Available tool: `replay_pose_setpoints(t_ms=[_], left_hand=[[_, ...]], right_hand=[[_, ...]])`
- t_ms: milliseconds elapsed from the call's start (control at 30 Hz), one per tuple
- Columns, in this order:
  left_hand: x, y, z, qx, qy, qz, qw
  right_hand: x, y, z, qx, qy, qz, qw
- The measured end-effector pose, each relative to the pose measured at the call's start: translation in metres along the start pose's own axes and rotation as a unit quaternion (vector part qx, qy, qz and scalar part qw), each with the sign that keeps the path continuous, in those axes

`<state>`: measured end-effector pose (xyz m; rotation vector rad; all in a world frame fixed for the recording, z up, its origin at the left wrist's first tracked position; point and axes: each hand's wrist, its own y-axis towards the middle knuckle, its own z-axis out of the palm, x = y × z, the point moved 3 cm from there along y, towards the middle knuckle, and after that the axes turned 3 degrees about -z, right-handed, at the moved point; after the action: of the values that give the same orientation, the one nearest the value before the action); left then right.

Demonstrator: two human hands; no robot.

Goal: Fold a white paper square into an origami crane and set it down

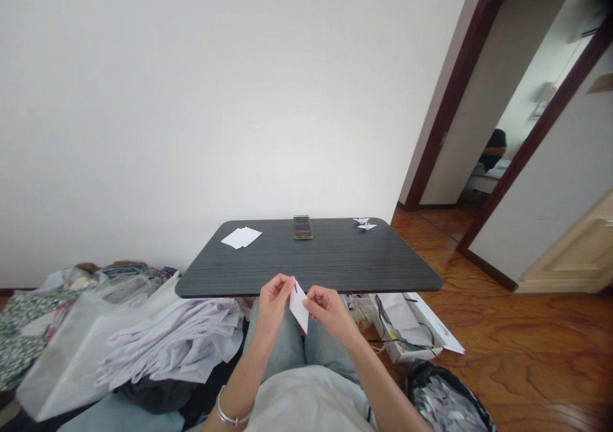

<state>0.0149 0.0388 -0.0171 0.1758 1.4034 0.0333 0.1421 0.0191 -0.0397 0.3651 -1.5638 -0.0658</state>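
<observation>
Dark table is biggest by far, near edge just past L hand & R hand, both pinching. White sheets lie beyond & left of L hand. Folded white paper is what both are gripping, btwn them: L at its top, R on its right edge. Phone straight ahead past both, 2 tiny paper cranes beyond & right of R hand.

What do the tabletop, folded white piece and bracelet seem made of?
Tabletop: probably wood-look laminate, dark with low sheen, judging by its fine streaks. Folded white piece: apparently matte paper, thin and straight-edged. Bracelet: likely polished, silver-coloured metal, given its bright gleam.
</observation>
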Motion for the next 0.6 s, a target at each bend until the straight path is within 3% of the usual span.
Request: replay_pose_setpoints(t_ms=[300, 500, 600], left_hand=[[0.005, 0.001, -0.006, -0.023, 0.015, -0.019, 0.999], [0.006, 0.001, 0.001, 0.07, 0.028, -0.048, 0.996], [0.006, 0.001, 0.003, 0.082, 0.051, -0.044, 0.994]], right_hand=[[-0.002, -0.001, 0.002, 0.019, -0.016, 0.001, 1.0], [-0.004, 0.003, -0.007, -0.045, -0.011, -0.004, 0.999], [-0.003, 0.003, -0.011, -0.086, -0.018, -0.013, 0.996]])
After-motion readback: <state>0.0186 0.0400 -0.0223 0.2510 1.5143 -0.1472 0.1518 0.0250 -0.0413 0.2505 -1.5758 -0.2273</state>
